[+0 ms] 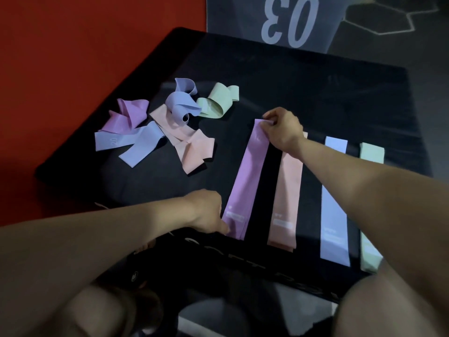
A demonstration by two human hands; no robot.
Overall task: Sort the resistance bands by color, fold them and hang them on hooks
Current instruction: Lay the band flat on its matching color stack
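Note:
A purple band lies stretched flat on the black mat. My right hand pinches its far end, and my left hand pinches its near left corner. To its right lie a pink band, a blue band and a green band, all flat and parallel. At the left sits a loose pile: a crumpled purple band, a blue band, a curled blue band, a pink band and a green band.
The mat lies on a red floor at the left and a grey floor with a white "03" at the back. A black bag or strap with white lettering lies at the mat's near edge, by my knees.

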